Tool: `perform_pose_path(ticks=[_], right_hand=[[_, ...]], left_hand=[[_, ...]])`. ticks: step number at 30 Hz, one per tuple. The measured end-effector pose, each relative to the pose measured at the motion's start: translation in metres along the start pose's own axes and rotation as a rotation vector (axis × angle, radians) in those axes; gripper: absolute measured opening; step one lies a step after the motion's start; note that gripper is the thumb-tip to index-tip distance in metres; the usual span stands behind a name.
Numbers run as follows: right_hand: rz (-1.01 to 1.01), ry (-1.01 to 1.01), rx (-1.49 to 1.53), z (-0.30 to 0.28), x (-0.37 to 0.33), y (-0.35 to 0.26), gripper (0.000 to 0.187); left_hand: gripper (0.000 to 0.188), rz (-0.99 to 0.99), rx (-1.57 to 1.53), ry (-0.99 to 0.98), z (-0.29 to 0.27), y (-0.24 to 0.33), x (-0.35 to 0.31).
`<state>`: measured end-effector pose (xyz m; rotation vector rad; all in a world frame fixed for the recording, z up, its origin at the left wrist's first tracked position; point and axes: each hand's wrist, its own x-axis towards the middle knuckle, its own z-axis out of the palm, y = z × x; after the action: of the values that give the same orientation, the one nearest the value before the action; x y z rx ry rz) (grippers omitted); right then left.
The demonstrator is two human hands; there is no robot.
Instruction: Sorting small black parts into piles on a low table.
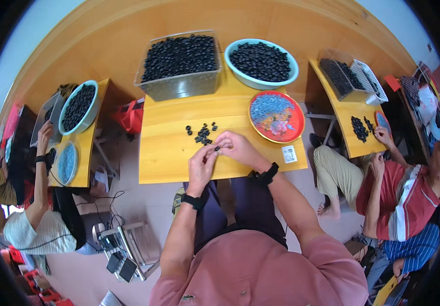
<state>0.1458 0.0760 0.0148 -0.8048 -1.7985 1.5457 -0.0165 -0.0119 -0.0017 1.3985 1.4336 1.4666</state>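
My left hand [202, 167] and my right hand [238, 149] meet over the near edge of the yellow table [164, 153]. Pinched between their fingertips is a small black round part [217, 149]; its finer details are too small to tell. Both hands are closed on it. Just beyond my fingers lies a loose pile of similar black parts [203, 135], with a few strays to its left. A round red tray [295, 122] holding many thin grey-blue pieces over a flower print sits right of my right hand.
At the back of the table stand a clear plastic bin [179, 91] and a pale blue basin [260, 84], both heaped with black parts. A white label [289, 154] lies at the right front. People work at side tables [342, 115] on both sides.
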Motion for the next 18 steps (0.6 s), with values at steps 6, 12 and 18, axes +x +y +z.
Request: perform_pose_path(ticks=[6, 12, 18], right_hand=[[0.056, 0.043, 0.108, 0.007, -0.007, 0.002, 0.026], [0.016, 0.112, 0.006, 0.006, -0.013, 0.006, 0.025], [-0.025, 0.199, -0.140, 0.006, -0.020, 0.003, 0.020]], left_hand=[[0.018, 0.001, 0.031, 0.013, 0.003, -0.002, -0.002], [0.018, 0.024, 0.061, 0.027, 0.007, -0.003, 0.001], [0.018, -0.019, 0.080, -0.031, 0.008, 0.005, 0.002]])
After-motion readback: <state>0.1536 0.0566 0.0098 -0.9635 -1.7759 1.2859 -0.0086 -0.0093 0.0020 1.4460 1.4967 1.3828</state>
